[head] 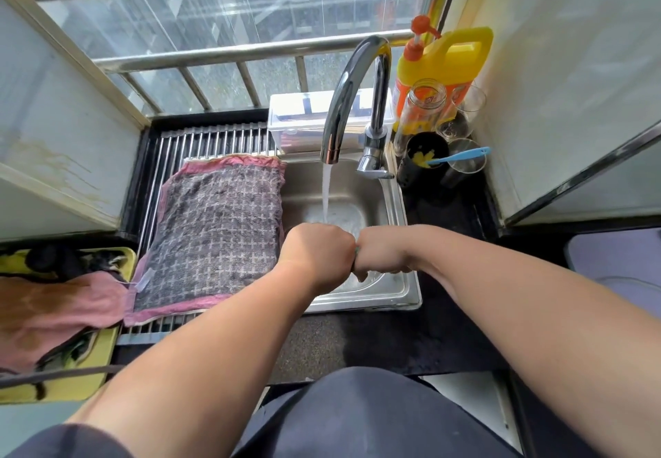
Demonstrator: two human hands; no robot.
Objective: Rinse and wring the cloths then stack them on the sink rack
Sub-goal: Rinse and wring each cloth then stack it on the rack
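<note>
Cloth (356, 250) btwn fisted left hand (316, 253), right hand (381, 253), mid-sink (400, 289).

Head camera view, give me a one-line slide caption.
Both fists, left hand and right hand, wring a cloth over the sink under the running tap.

The sink (393, 289) is sitting in the surface (379, 343), with the tap (352, 96) standing behind it and water running down into the basin. The rack (214, 139) is lying over the sink's left side, and a spread cloth (214, 239) is resting on it. Left of the rack, a tray (71, 382) is holding more cloths (53, 314). A lidded box (300, 114) is sitting behind the tap; a pump bottle (443, 64), a jar (418, 110) and glasses (461, 114) are crowding the right back corner. Both hands, left hand (318, 253) and right hand (382, 253), are meeting knuckle to knuckle over the basin.
</note>
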